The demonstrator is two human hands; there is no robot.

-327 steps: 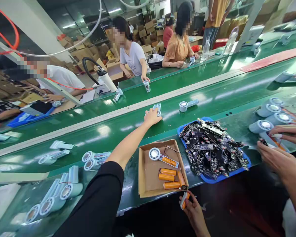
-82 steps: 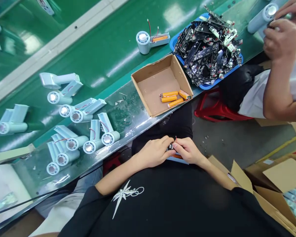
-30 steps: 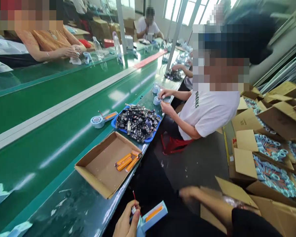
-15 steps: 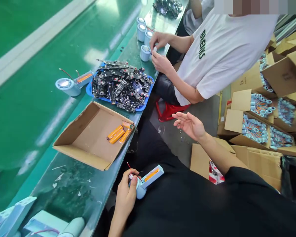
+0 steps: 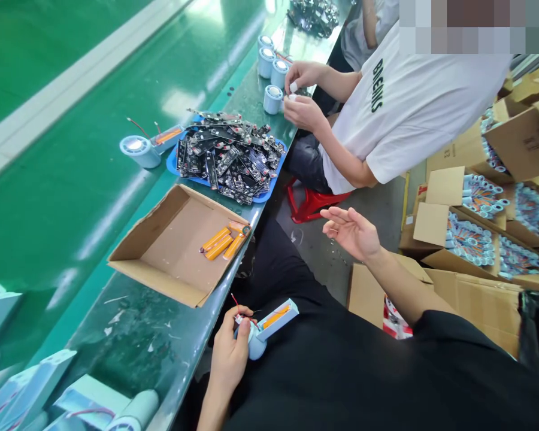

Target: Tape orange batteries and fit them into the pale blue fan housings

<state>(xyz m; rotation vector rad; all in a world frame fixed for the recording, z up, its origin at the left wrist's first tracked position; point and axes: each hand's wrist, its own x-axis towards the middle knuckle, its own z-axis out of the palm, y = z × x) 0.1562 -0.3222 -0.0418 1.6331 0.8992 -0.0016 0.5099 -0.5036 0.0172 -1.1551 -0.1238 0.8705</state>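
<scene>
My left hand [image 5: 230, 353] is closed around a light-blue housing [image 5: 278, 319] with an orange battery in its arm, over my lap; thin red wires stick up near the thumb. To the right, my right hand [image 5: 351, 233] hangs in the air with fingers apart and nothing in it. A cardboard tray [image 5: 166, 245] on the table's edge holds several orange batteries [image 5: 218, 244]. Behind it a blue tray [image 5: 174, 161] is heaped with black circuit boards [image 5: 229, 157]. Another housing [image 5: 141, 151] with a battery and wires lies left of the blue tray.
A person in a white shirt [image 5: 399, 114] works at the table beyond, near several blue housings [image 5: 273, 99]. More housings [image 5: 126, 410] lie at the lower left. Open cartons [image 5: 438, 224] of parts and a red stool [image 5: 308, 203] stand at the right.
The table, trays and co-worker have shifted slightly right in the view, and more housings show at the lower left. Both my hands keep nearly the same pose.
</scene>
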